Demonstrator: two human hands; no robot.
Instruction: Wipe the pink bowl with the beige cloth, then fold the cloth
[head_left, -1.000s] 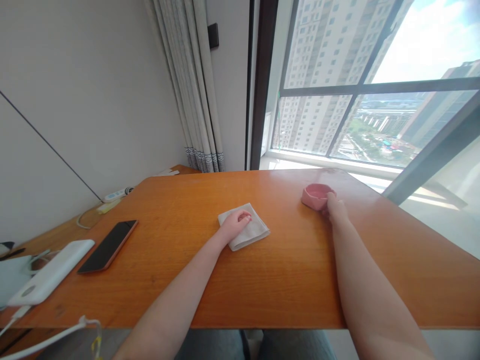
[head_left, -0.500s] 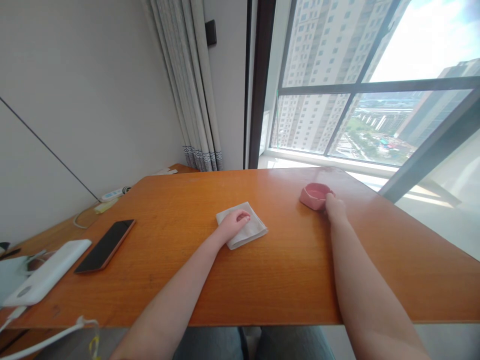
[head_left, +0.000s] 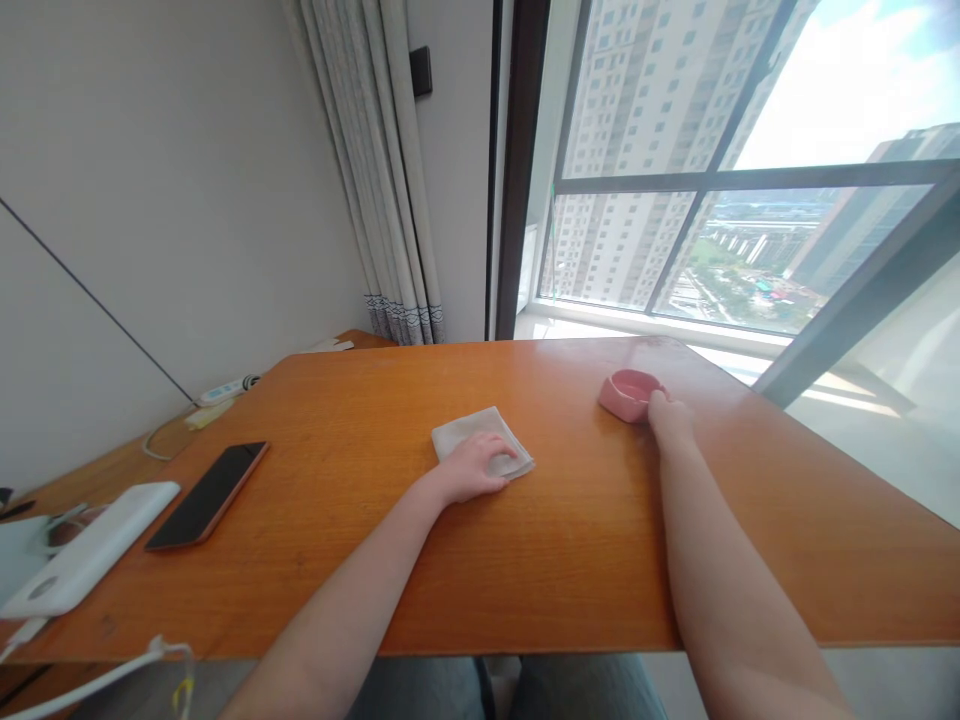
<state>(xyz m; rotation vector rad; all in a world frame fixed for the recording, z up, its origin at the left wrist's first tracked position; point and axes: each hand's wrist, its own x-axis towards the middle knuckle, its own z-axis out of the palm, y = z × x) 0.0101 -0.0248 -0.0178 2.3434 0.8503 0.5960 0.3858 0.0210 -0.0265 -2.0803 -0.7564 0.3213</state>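
A folded whitish cloth [head_left: 463, 428] lies flat on the wooden table, near its middle. Over the cloth's near right part rests my left hand [head_left: 476, 467], its fingers curved and the thumb held apart from them. No fold of cloth shows pinched between them. Farther off to the right, my right hand [head_left: 670, 415] grips the near right side of a pink ashtray [head_left: 628, 400] with a notched rim. The ashtray stands upright on the table; some of the right fingers are hidden behind the hand.
On the left of the wooden table [head_left: 360, 400] lie a dark phone [head_left: 210, 495] and a white power bank [head_left: 90, 550] with a cable. A power strip [head_left: 223, 390] sits by the wall. Beyond the far edge are a curtain [head_left: 375, 180] and a large window.
My left hand has shifted slightly right and nearer to me over the cloth, and its curled fingers have opened out. My right hand and the ashtray stay in place.
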